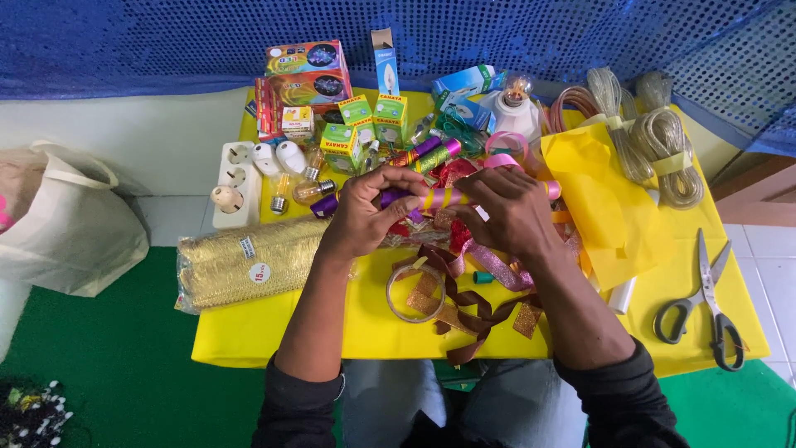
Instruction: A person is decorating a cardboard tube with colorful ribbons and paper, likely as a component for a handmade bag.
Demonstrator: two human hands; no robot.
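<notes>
My left hand (371,211) and my right hand (506,211) meet over the middle of a small yellow table (274,328). Both grip a bundle of shiny ribbon rolls (444,197), purple, gold and pink, held level between them. Under the hands lies a heap of loose ribbons (468,311) in brown, pink, red and glittery gold, with a thin ring (414,294) among them. A small teal cap (482,277) rests just below my right hand.
Scissors (705,303) lie at the table's right edge. Yellow paper (609,195), coils of clear cable (655,137), bulbs (311,192), a white power strip (235,182), small boxes (356,124) and a gold mesh pack (245,261) crowd the table. A cloth bag (66,224) sits left on the floor.
</notes>
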